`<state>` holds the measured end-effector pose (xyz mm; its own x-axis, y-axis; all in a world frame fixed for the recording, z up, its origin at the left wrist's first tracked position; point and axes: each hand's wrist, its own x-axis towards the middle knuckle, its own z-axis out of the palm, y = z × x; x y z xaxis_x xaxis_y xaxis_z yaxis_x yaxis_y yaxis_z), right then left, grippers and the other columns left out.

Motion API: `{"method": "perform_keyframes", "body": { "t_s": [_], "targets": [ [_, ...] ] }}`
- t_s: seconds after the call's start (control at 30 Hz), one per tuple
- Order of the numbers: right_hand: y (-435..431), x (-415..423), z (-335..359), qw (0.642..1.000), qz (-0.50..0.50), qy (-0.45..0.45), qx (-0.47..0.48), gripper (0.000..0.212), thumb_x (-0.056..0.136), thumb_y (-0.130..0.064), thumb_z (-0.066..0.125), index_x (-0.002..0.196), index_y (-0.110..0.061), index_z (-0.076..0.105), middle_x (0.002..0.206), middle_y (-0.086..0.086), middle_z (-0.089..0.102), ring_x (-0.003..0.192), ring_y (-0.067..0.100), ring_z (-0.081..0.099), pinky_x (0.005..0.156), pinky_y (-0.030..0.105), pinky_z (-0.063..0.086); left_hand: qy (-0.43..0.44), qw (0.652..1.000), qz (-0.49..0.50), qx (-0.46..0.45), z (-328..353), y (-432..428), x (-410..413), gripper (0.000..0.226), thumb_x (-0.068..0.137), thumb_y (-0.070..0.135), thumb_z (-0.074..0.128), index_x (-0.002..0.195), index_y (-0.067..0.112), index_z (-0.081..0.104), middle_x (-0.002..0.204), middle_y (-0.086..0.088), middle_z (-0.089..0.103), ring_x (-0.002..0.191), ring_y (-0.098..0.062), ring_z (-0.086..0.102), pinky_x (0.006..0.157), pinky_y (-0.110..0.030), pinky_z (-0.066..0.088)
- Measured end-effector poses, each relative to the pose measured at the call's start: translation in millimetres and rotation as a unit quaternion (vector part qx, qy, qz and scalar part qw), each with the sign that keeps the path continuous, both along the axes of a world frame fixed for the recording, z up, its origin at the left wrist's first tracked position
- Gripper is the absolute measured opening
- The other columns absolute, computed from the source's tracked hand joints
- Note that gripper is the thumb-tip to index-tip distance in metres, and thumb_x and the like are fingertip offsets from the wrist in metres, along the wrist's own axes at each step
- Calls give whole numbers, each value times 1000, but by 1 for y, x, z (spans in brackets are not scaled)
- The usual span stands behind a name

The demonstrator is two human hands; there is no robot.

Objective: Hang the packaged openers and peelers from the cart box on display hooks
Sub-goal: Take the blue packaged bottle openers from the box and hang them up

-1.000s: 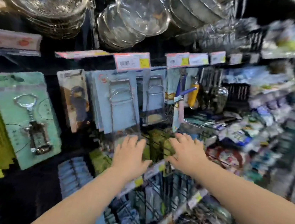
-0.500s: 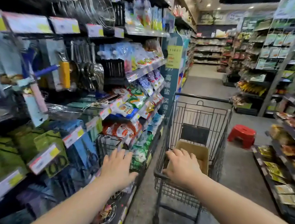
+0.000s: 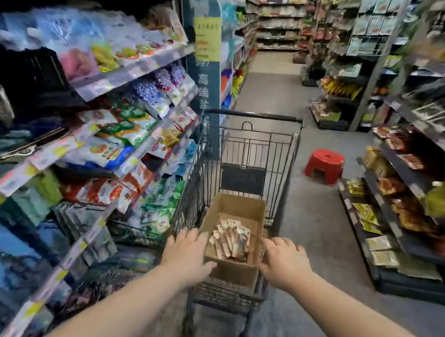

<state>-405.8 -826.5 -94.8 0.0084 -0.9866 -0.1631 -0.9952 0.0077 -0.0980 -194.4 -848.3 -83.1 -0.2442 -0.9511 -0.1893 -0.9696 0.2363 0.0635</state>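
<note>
While my left hand (image 3: 188,251) and right hand (image 3: 286,263) hung palm-down over the near corners of the cardboard box (image 3: 235,206), neither held anything. The left fingers (image 3: 188,234) were spread and fairly straight above the box's left edge. The right fingers (image 3: 276,242) were loosely bent beside its right edge. I could not tell whether either hand was touching the card.

The box sat at the near end of the wire cart (image 3: 246,149), open-topped, with plain brown matte walls. The packaged openers and peelers (image 3: 230,242) lay fanned in a loose overlapping heap on its floor. They were small flat packs printed in pale and reddish colours, with a slight sheen that suggested plastic fronts. Which packs were openers and which peelers was too blurred to say.

I judged them light, with stiff backing cards and slick faces, and likely to slide off one another if scooped as a stack. The best hold seemed a pinch on one card's top edge, near where a hang hole ought to be, leaving that end free for a hook. No display hooks showed from here. On the shelves (image 3: 132,70) to my left lay soft, crinkly bags. A red plastic stool (image 3: 325,164) stood on the grey floor beyond the cart.
</note>
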Motion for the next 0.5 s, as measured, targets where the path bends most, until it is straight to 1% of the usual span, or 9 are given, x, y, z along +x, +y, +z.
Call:
{"method": "perform_keyframes", "body": {
  "t_s": [0.1, 0.23, 0.37, 0.5],
  "targets": [
    [-22, -14, -14, 1000, -8, -6, 20, 55, 87, -49, 47, 135, -22, 38, 140, 4, 44, 131, 27, 36, 104, 46, 32, -12, 1000, -7, 24, -20, -29, -12, 73, 85, 57, 47, 144, 21, 25, 150, -5, 28, 141, -29, 19, 113, -49, 21],
    [-61, -22, -35, 999, -6, 2, 50, 56, 88, -47, 46, 136, -21, 36, 141, 4, 42, 132, 28, 34, 106, 48, 29, -26, 998, -24, 51, -48, -78, -20, 71, 85, 56, 47, 143, 21, 26, 149, -5, 29, 140, -28, 20, 112, -49, 22],
    [-121, -21, -53, 997, -2, 17, 72, 54, 89, -44, 47, 135, -20, 37, 139, 6, 43, 130, 28, 35, 105, 48, 30, -25, 996, -25, 76, -78, -143, -23, 67, 85, 55, 49, 139, 20, 32, 146, -7, 33, 137, -29, 25, 111, -49, 23],
    [-186, -16, -80, 995, -12, 6, 103, 54, 88, -44, 48, 136, -21, 36, 140, 4, 42, 131, 27, 35, 107, 47, 29, -11, 994, -39, 104, -108, -207, -22, 68, 84, 55, 50, 140, 20, 33, 145, -6, 35, 137, -28, 27, 111, -49, 23]
  ]
}}
